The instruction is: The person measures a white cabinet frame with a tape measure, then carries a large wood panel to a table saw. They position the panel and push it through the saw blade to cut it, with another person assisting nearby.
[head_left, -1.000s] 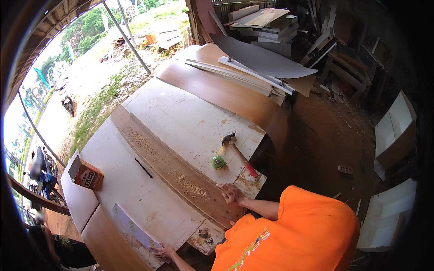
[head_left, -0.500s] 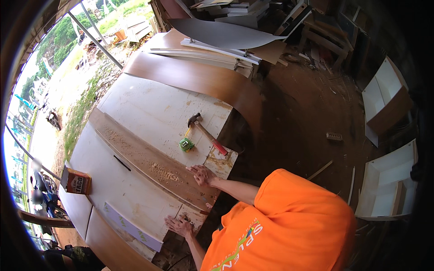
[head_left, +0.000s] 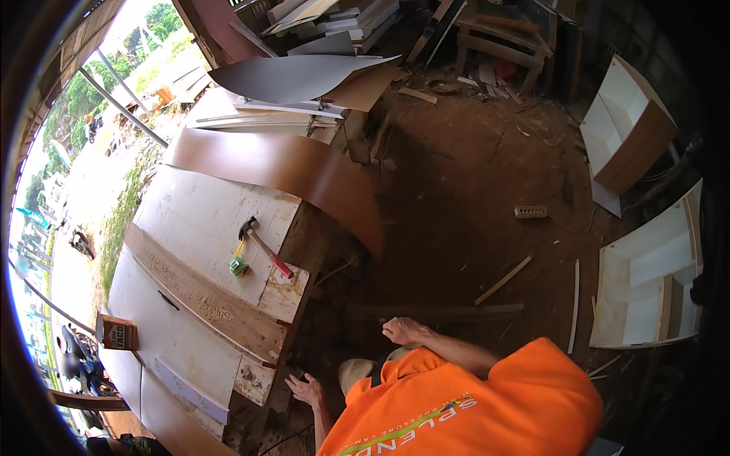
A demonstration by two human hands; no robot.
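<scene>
My left hand (head_left: 306,389) hangs just off the near edge of the work table, fingers spread, holding nothing. My right hand (head_left: 403,331) is over the floor in front of my body, its fingers curled in with nothing visible in them. On the white table top (head_left: 205,199) lies a long brown board (head_left: 199,292) strewn with sawdust. Beyond the board are a claw hammer (head_left: 268,249) with a red grip and a green tape measure (head_left: 238,266). A rectangular tin (head_left: 118,333) stands at the table's left side.
A curved brown laminate sheet (head_left: 281,163) overhangs the table's far end. Behind it rests a grey sheet (head_left: 296,78) on stacked panels. White open cabinets (head_left: 623,121) stand along the right. On the dirt floor lie a perforated brick (head_left: 530,212) and wood strips (head_left: 503,280).
Both hands have lifted off the table and moved away from it. My body has shifted back, and the view has turned right, showing more floor. The hammer and tape measure stay put on the table.
</scene>
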